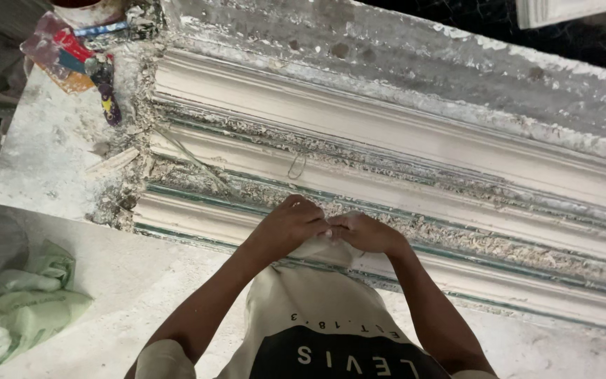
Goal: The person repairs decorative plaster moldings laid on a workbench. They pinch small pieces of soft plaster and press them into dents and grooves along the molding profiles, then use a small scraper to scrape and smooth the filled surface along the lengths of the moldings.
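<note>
Two hands meet at the near edge of a long plaster mould (401,151), just above the person's waist. The left hand (290,224) and the right hand (367,233) touch at the knuckles, both curled shut and pinching a fold of the beige shirt (317,309) hem between them. The hem is bunched up against the mould's nearest rail, in the middle of the scene.

Open room lies mostly near and to the left, on the pale dusty floor (128,281) between the person and a crumpled green cloth (26,302). A flat white slab (47,151) sits left of the mould with a bare patch at its centre. Far and right, the mould runs out of view.

The fingertips are hidden inside the fold, so what else they may hold cannot be told. The cloth is cut by the left edge. A small heap of coloured wrappers (64,52) and a dark-handled tool (106,95) at the far left corner are too small to read clearly.

The mould is stepped in parallel ridges, white and smooth on top, with rough crumbled plaster and fibre packed into its grooves. A thin wire loop (297,165) lies on one ridge.
</note>
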`<action>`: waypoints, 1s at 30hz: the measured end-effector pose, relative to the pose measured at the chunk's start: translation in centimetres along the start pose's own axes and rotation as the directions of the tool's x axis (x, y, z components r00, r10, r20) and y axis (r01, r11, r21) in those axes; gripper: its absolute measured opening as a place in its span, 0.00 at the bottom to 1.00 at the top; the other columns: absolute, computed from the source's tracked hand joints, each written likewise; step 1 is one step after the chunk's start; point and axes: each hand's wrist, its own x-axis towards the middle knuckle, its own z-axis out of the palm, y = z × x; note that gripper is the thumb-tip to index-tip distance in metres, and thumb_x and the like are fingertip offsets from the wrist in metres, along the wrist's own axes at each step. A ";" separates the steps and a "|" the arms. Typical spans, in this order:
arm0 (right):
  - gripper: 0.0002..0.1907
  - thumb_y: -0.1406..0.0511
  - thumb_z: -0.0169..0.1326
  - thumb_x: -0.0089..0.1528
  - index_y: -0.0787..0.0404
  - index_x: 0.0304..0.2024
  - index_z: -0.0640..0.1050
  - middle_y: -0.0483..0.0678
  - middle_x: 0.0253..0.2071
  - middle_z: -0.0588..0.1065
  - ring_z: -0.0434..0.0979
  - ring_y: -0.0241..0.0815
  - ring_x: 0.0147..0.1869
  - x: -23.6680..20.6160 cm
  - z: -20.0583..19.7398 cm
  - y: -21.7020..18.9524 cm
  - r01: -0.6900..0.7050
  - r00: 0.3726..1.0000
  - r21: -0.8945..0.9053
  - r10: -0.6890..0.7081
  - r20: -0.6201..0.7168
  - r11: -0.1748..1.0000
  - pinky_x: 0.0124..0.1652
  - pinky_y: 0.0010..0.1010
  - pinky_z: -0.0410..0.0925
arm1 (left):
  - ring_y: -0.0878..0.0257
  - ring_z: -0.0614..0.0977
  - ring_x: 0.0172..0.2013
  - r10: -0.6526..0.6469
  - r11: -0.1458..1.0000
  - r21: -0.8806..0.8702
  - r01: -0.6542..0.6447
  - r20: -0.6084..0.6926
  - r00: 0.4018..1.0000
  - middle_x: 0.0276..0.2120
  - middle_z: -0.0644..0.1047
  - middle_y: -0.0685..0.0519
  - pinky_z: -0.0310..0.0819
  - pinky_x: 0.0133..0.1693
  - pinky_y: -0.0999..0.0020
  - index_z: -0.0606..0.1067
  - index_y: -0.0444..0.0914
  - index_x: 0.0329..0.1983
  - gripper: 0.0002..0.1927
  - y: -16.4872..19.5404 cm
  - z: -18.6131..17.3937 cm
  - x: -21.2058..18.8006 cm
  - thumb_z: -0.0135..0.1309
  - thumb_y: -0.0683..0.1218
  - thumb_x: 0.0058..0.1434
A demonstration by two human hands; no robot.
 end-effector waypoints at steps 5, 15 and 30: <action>0.27 0.61 0.52 0.69 0.66 0.68 0.72 0.58 0.52 0.81 0.68 0.46 0.36 0.7 -1.1 2.2 0.162 0.985 0.538 -0.107 -0.133 0.827 0.35 0.41 0.64 | 0.52 0.81 0.47 -0.222 0.967 0.055 0.249 -0.295 0.929 0.41 0.79 0.51 0.70 0.53 0.51 0.78 0.41 0.40 0.12 0.2 0.4 -1.5 0.52 0.35 0.54; 0.35 0.49 0.47 0.66 0.61 0.70 0.67 0.50 0.67 0.70 0.72 0.40 0.69 8.4 8.0 -6.8 0.343 0.933 0.630 -0.331 -0.142 0.697 0.65 0.31 0.66 | 0.57 0.79 0.36 -0.772 0.635 -0.696 0.335 -0.570 0.280 0.39 0.74 0.45 0.77 0.37 0.62 0.71 0.33 0.45 0.07 2.4 2.2 -6.5 0.49 0.43 0.72; 0.23 0.57 0.55 0.69 0.71 0.54 0.80 0.51 0.43 0.79 0.76 0.36 0.47 14.4 22.8 -18.2 0.381 0.922 0.503 -0.359 -0.144 0.775 0.50 0.31 0.69 | 0.48 0.79 0.33 -0.791 0.497 -0.600 0.627 -0.610 0.043 0.36 0.77 0.44 0.73 0.35 0.55 0.78 0.33 0.39 0.04 7.8 -5.8 -23.5 0.55 0.40 0.65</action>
